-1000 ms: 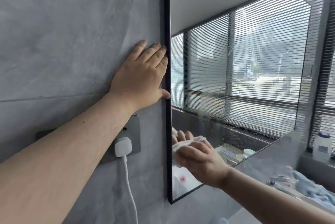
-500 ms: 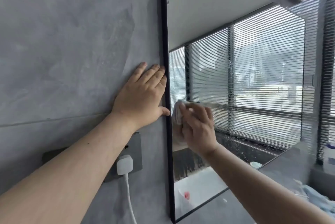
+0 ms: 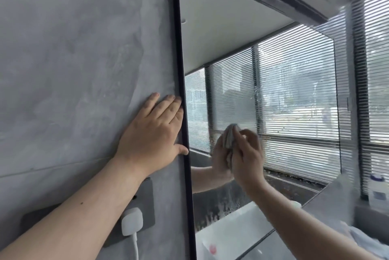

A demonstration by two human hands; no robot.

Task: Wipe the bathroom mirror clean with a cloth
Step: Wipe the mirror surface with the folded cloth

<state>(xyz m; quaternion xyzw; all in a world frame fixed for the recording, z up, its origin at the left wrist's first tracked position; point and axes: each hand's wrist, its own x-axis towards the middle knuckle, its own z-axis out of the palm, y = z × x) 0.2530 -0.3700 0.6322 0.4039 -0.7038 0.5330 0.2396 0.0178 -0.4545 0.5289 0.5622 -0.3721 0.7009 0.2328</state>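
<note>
The grey wall [image 3: 73,59] carried the black-framed mirror [image 3: 221,28], whose glass reflected slatted window blinds. The left hand [image 3: 153,133] lay flat on the wall beside the mirror, fingers straight, its grip wide and holding nothing, thumb touching the frame. The right hand [image 3: 248,158] kept its grip closed around the bunched grey cloth [image 3: 230,136], which was pressed against the glass near the left frame.

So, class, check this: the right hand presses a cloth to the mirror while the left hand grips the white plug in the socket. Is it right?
Not quite. In the head view the left hand lies flat on the grey wall beside the mirror, above the white plug, not gripping it. The right hand does press the cloth to the mirror.
</note>
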